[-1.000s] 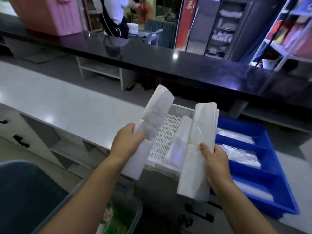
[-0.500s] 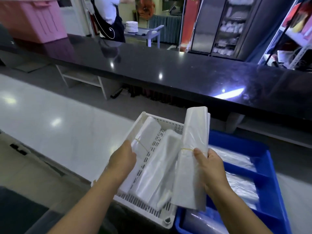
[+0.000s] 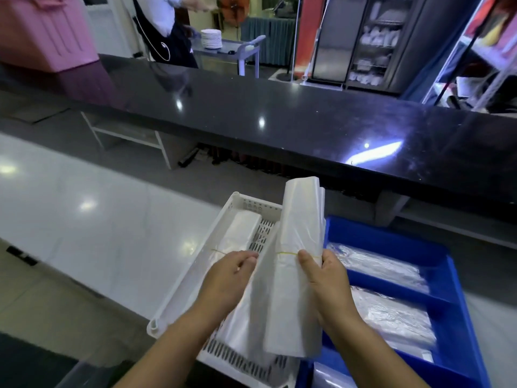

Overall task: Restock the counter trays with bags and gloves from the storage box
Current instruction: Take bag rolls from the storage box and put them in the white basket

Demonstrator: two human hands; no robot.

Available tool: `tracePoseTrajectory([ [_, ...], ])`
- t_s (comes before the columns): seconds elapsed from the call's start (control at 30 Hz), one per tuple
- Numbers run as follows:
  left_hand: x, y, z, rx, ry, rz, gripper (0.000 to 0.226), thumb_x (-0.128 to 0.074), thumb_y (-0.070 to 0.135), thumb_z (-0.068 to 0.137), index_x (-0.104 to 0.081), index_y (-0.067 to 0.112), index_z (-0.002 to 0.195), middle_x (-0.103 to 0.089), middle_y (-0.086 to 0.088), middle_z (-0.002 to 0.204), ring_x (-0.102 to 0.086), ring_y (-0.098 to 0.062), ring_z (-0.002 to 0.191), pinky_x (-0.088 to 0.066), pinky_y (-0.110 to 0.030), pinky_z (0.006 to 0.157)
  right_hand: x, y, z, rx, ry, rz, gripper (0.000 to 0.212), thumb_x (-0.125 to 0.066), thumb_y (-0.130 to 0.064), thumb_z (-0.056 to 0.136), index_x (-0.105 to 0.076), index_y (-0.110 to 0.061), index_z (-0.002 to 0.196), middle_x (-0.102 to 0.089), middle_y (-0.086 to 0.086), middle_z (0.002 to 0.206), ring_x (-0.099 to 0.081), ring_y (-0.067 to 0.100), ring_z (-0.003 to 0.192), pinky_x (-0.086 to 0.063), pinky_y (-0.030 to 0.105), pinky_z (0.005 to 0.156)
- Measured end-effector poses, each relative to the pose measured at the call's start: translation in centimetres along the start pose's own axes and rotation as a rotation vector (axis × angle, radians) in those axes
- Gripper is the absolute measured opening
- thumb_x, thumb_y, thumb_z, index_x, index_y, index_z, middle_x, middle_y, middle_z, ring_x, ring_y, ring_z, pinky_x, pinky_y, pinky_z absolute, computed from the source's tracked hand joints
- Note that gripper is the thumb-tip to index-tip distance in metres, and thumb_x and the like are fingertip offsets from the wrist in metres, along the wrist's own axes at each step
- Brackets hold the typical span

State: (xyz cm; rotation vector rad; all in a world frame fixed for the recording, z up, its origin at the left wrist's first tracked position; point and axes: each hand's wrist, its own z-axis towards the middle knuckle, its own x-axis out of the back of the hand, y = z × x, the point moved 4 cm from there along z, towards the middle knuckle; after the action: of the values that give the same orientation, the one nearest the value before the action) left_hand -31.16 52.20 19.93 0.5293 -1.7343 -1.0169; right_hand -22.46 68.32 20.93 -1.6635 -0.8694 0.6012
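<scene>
Lowered since a moment earlier, one bundle of bags [image 3: 240, 231] lay flat in the white slotted tray [image 3: 193, 275], just beyond the fingertips of the left hand [image 3: 226, 278], which touched it near its yellow band. Whether they pinched it or had let go could not be told. The right hand [image 3: 324, 287], thumb and fingers clasped round a second banded bundle [image 3: 302, 219], held it upright between the two hands, above where the white tray met the blue tray [image 3: 377, 233]. A looser bag [image 3: 251, 317] sprawled under both palms and appeared to fill the tray's middle. Set down on it, the second bundle could ride up and slide over the near rim, or tip rightward among the clear packets [image 3: 391, 317] in the blue compartments. Its thin band might also slip and let the bags fan out. Beyond the fingertips ran a black counter [image 3: 279, 121], with a pink box [image 3: 42, 29], stacked plates [image 3: 211, 39] and another person [image 3: 167, 37] well behind.
</scene>
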Motion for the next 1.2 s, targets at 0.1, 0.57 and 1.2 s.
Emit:
tracePoseTrajectory([
  [0.1, -1.2, 1.8, -1.5, 0.147, -0.221, -0.542, 0.017, -0.053, 0.022, 0.093, -0.068, 0.02, 0.1, -0.074, -0.001, 0.099, -0.069, -0.017, 0.093, -0.054, -0.027, 0.076, -2.8, -0.4, -0.8, 0.014, -0.034, 0.006, 0.013, -0.06, -0.027, 0.088, -0.058, -0.02, 0.099, -0.07, 0.006, 0.098, -0.069, 0.021, 0.087, -0.058, 0.041, 0.077],
  [0.57, 11.5, -2.8, -0.7, 0.059, 0.254, -0.427, 0.003, -0.064, 0.017, 0.084, -0.061, 0.018, 0.086, -0.069, -0.007, 0.085, -0.064, -0.025, 0.075, -0.052, -0.038, 0.064, -9.7, 4.1, -2.9, 0.695, -0.761, -1.318, 0.043, -0.038, -0.038, 0.091, -0.046, -0.03, 0.132, -0.036, 0.005, 0.149, -0.028, 0.023, 0.139, -0.016, 0.042, 0.115],
  [1.2, 7.9, -3.2, 0.3, 0.004, 0.13, 0.025, 0.007, -0.066, 0.021, 0.077, -0.059, 0.02, 0.078, -0.064, 0.002, 0.069, -0.058, -0.018, 0.063, -0.039, -0.029, 0.053, -9.6, 2.9, 1.5, 1.013, -0.648, -1.635, 0.033, -0.076, -0.023, 0.067, -0.061, -0.024, 0.096, -0.063, -0.002, 0.089, -0.055, 0.022, 0.087, -0.045, 0.04, 0.093],
])
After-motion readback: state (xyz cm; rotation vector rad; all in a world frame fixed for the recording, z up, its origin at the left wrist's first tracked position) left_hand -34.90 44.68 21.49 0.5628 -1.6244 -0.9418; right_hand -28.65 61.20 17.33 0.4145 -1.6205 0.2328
